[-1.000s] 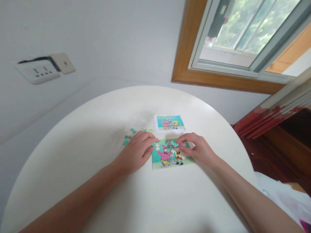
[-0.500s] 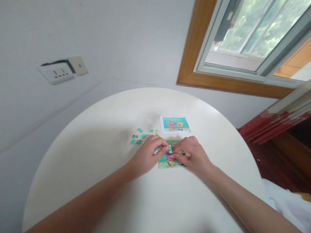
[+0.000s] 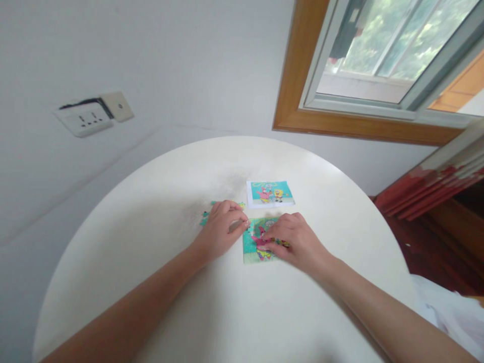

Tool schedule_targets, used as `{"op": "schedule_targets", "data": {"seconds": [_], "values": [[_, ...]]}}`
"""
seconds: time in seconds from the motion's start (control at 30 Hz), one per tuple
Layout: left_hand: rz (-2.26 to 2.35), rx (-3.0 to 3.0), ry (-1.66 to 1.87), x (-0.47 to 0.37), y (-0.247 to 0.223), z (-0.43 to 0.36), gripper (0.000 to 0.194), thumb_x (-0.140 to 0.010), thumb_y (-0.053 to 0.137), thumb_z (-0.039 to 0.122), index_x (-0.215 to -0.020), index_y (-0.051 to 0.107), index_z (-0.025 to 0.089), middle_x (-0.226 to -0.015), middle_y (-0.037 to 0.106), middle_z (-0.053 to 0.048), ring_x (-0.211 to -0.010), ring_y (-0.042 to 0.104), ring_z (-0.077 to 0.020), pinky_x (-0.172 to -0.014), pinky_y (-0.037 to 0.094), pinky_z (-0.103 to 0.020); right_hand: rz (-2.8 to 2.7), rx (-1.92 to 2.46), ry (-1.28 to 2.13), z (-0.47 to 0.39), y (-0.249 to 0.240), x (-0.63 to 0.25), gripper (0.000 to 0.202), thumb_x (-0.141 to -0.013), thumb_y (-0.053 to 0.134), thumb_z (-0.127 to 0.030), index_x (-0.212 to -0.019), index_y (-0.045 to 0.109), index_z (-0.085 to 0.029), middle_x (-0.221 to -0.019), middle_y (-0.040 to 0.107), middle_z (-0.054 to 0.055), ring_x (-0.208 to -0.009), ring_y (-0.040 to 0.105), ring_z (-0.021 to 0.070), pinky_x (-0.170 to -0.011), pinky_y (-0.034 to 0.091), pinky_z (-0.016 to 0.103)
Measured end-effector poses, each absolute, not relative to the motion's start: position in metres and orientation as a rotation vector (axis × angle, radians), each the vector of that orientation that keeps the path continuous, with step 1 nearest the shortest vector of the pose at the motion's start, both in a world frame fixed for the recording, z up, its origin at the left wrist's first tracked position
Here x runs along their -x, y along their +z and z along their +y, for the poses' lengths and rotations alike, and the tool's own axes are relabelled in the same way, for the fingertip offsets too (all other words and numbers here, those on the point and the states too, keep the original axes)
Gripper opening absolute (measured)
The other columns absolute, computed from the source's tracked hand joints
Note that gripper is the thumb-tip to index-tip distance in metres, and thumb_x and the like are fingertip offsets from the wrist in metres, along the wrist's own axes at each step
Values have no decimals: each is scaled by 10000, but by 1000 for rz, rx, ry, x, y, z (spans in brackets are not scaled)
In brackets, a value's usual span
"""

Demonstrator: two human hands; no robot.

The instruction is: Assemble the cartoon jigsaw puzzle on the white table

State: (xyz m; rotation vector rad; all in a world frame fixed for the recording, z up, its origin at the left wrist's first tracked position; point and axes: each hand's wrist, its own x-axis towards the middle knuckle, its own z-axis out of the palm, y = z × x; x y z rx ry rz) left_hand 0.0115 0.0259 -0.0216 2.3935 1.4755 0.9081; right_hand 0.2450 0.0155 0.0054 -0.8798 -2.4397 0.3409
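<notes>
A partly joined cartoon puzzle (image 3: 250, 247) lies flat on the white round table. My right hand (image 3: 297, 237) rests over its right part, thumb and index finger near each other on the pink figure; whether a piece is between them is too small to tell. At the puzzle's upper left edge is my left hand (image 3: 223, 227), its thumb and index fingertips nearly together, with what they hold, if anything, too small to make out. Loose teal puzzle pieces (image 3: 204, 218) lie partly hidden behind my left hand. A printed picture card (image 3: 270, 193) lies just beyond the puzzle.
The round table (image 3: 159, 201) stands against a white wall with a socket (image 3: 91, 118). A wood-framed window (image 3: 363, 126) is at the upper right, above a red and white curtain (image 3: 423, 186). White plastic or cloth (image 3: 446, 307) shows at the lower right.
My left hand has moved left from the middle of the puzzle to its upper left edge, now covering more loose pieces. More of the pink figure shows. The right hand remains over the puzzle.
</notes>
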Motion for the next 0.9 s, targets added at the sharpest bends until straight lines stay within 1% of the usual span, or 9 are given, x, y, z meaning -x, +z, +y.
{"op": "schedule_targets", "data": {"seconds": [0.13,0.23,0.37,0.5,0.6,0.73,0.9], "values": [[1488,-2431,889,-17,-21,24,140,-875,562,301,-840,670,219,-1056,518,-56,-1073,471,-238,-981,360,-440,-2484,875,363,15,7,-245,211,-901,575,-418,-965,699,-259,-949,734,15,-901,580,179,-798,326,340],[1526,-2445,867,-17,-20,24,118,-866,572,289,-839,663,220,-1082,500,-60,-1097,450,-249,-989,359,-451,-2479,864,381,14,7,-245,214,-902,572,-420,-970,700,-263,-953,732,15,-904,577,183,-806,327,343],[1583,-2459,831,-17,-17,22,47,-819,620,251,-835,646,215,-1103,492,-61,-1110,437,-258,-991,357,-458,-2469,857,393,15,6,-246,217,-899,574,-427,-972,704,-269,-956,731,15,-908,577,185,-810,330,344],[1589,-2463,813,-17,-15,21,92,-791,642,242,-878,631,213,-1070,509,-52,-1070,458,-248,-968,374,-441,-2472,891,389,16,6,-247,242,-890,577,-451,-973,703,-263,-966,725,8,-918,571,183,-819,342,348],[1562,-2474,810,-17,-15,21,147,-806,621,245,-951,627,223,-1059,519,-48,-1058,467,-242,-963,377,-429,-2481,933,346,15,5,-246,260,-894,575,-434,-1047,691,-259,-1066,698,29,-979,548,199,-842,357,362],[1483,-2511,803,-13,-14,21,152,-855,554,232,-993,618,226,-1055,532,-52,-1047,479,-233,-959,378,-415,-2535,977,259,12,5,-242,323,-920,533,-395,-1192,640,-258,-1240,613,68,-1103,485,241,-899,359,402],[1310,-2564,761,-6,-12,19,230,-852,543,207,-1080,574,215,-1121,557,-63,-1094,476,-235,-985,370,-407,-2608,1003,161,8,6,-235,378,-965,423,-352,-1294,568,-234,-1342,538,81,-1178,425,269,-945,339,438]]}}
